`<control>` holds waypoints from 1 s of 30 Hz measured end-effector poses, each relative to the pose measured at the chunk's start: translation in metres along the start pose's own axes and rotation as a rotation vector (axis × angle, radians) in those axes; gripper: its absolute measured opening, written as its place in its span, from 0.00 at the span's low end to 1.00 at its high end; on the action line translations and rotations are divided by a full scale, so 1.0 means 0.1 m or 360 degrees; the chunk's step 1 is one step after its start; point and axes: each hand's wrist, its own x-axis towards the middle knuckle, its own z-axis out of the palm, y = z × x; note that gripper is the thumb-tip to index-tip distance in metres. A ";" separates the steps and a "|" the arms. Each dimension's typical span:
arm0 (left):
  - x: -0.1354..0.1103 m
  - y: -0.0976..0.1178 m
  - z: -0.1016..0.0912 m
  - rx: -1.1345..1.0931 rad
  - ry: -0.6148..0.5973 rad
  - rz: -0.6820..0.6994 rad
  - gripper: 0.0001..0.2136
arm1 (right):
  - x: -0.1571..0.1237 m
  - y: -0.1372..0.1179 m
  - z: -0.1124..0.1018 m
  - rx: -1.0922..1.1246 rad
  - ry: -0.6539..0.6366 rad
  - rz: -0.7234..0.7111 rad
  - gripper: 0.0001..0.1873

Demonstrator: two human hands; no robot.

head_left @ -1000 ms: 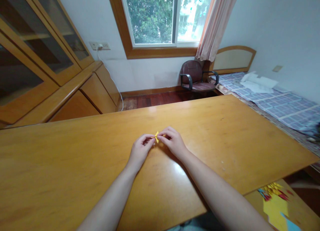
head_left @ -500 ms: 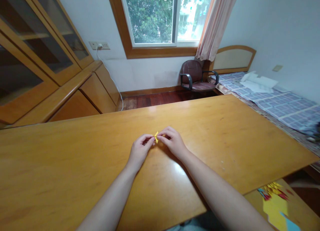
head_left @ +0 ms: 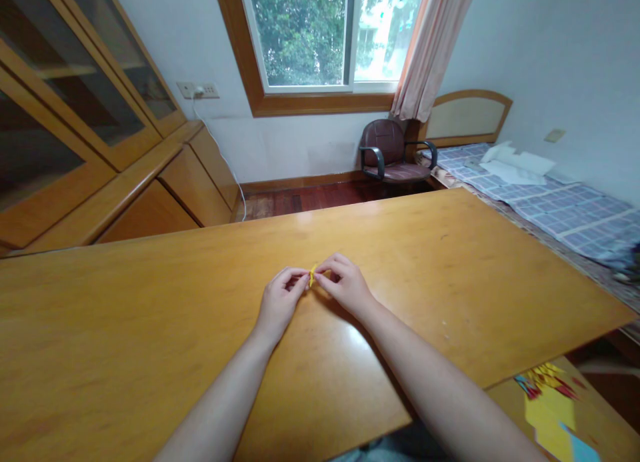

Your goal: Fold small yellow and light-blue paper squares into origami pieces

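A small folded yellow paper piece [head_left: 313,275] is pinched between my two hands, just above the wooden table [head_left: 150,329]. My left hand [head_left: 284,299] grips its left side between thumb and fingertips. From the other side, my right hand [head_left: 346,285] closes thumb and forefinger on the same piece. Fingertips cover much of the paper, so its full shape is hard to make out.
Lower right, on a lower surface, lie yellow paper sheets [head_left: 550,415], a light blue sheet [head_left: 580,445] and several small folded pieces [head_left: 545,379]. Beyond the table stand a brown armchair [head_left: 387,149], a bed [head_left: 565,205] and a glass-door cabinet [head_left: 145,172].
The yellow paper piece looks narrower and has turned or been squeezed slightly between my fingertips. Both hands stay in nearly the same place, with the fingertips a little closer together.
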 end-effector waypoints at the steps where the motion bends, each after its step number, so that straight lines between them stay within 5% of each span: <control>1: 0.00 0.00 0.00 0.0012 0.0006 0.0006 0.10 | 0.00 -0.01 0.00 -0.0016 -0.0002 -0.0010 0.03; 30: 0.00 -0.03 -0.01 0.0163 -0.0019 0.0090 0.10 | -0.02 0.01 0.01 -0.0118 -0.0001 -0.0027 0.03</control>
